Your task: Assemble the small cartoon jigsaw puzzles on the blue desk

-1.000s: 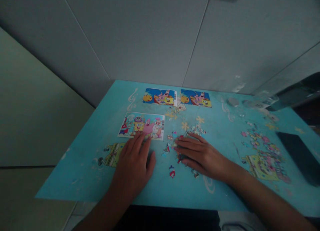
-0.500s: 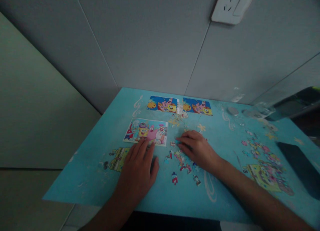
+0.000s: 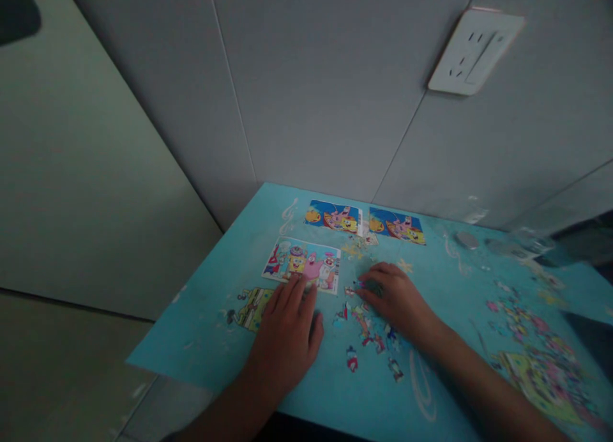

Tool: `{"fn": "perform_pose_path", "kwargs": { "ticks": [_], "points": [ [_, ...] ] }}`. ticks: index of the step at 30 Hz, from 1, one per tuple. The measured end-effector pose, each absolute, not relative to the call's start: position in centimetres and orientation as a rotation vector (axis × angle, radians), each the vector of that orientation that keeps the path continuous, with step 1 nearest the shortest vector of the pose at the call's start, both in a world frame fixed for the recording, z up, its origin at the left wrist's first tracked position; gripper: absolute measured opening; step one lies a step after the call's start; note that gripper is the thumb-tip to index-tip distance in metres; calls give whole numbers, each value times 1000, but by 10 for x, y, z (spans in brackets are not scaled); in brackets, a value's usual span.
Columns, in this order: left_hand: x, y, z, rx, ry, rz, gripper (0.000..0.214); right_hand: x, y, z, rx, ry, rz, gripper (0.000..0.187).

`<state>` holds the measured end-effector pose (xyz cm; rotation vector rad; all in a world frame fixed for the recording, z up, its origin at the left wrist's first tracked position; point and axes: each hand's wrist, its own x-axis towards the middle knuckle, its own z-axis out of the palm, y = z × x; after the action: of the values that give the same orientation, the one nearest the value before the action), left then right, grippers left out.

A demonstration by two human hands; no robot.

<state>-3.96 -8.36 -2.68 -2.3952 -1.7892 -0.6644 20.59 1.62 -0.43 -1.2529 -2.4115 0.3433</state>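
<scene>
My left hand (image 3: 287, 327) lies flat and open, its fingertips over the lower edge of a cartoon picture card (image 3: 306, 263). It partly covers a yellow cartoon figure printed on the tabletop (image 3: 205, 327). Close by, the thumb and index finger of my right hand (image 3: 395, 301) pinch a small jigsaw piece (image 3: 360, 283), mostly hidden by the fingers. A pale piece (image 3: 350, 290) rests just beside those fingertips. Several loose jigsaw pieces (image 3: 368, 327) are scattered below the right hand, with one red-and-white piece (image 3: 352, 360) lying apart nearer me.
Two blue picture cards (image 3: 332, 216) lie along the back, with a small clump of pieces below them. More jigsaw pieces (image 3: 531, 327) spread at the right beside a dark flat object (image 3: 591, 340). Clear plastic packaging (image 3: 522, 243) sits at the back right, near the wall (image 3: 335, 97).
The camera view has tilted, so the table appears lower and further right. Both hands keep nearly the same places on the table, with the right fingers still pinched together.
</scene>
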Motion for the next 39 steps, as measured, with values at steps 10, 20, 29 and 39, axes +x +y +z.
{"fn": "perform_pose_path", "kwargs": {
  "ticks": [10, 20, 29, 39],
  "points": [
    [-40, -84, -30, -2369, -1788, -669, 44, 261, 20, 5, -1396, -2196, 414, 31],
    [-46, -80, -41, -2370, -1706, -680, 48, 344, 44, 0, -1972, -1796, 392, 33],
    [-54, -77, -50, -2380, -1631, -691, 46, 342, 35, 9, -2118, -1854, 351, 23],
    [-54, -75, -50, -2385, -1609, -664, 47, 338, 39, 8, -2167, -1789, 372, 26]
  ]
}}
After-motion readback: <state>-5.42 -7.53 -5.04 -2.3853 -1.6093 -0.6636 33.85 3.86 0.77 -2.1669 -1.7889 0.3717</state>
